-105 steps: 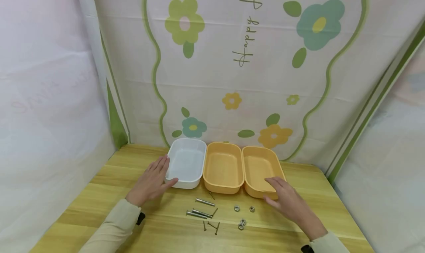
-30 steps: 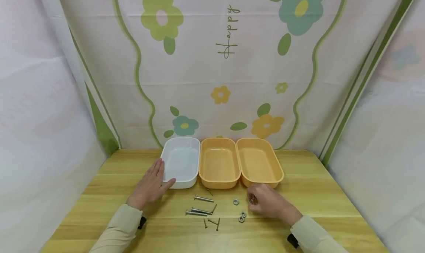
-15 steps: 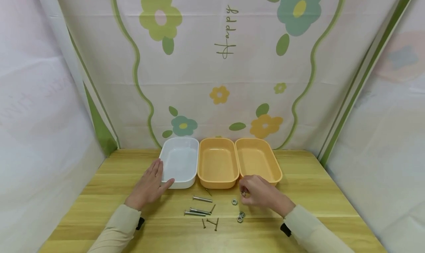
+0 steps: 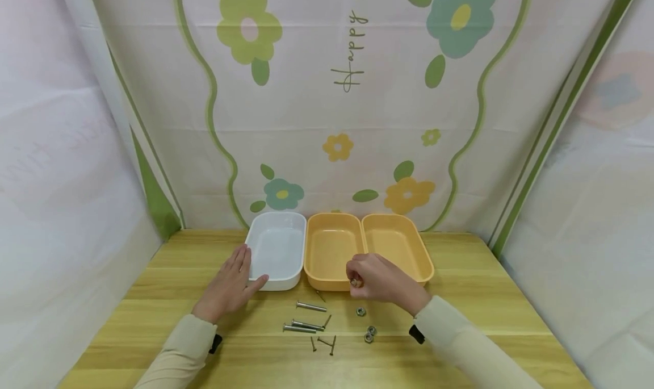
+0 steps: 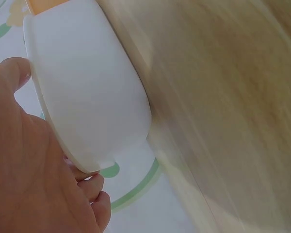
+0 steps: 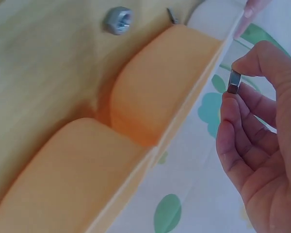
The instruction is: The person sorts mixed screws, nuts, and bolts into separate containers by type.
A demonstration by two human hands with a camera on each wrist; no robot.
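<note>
My right hand (image 4: 380,278) pinches a hex nut (image 6: 234,81) between thumb and fingertips. In the head view it is over the front of the middle yellow tray (image 4: 334,284), near the right yellow tray (image 4: 401,247). The left hand (image 4: 227,284) rests at the white tray (image 4: 276,284), its fingers along the left rim and its thumb at the front edge; in the left wrist view the thumb touches the rim of that tray (image 5: 87,82). In front of the trays lie a single nut (image 4: 360,311) and two nuts touching each other (image 4: 370,334).
Three long bolts (image 4: 310,306) lie on the wooden table (image 4: 245,360) left of the nuts. Several small screws (image 4: 333,345) are scattered around them, one close to the middle tray's front. The trays stand side by side against a flowered cloth backdrop (image 4: 306,111).
My right hand, relaxed at the right tray at first, has picked up a nut from the table and moved left with it, up to the middle tray. The left hand stays at the white tray.
</note>
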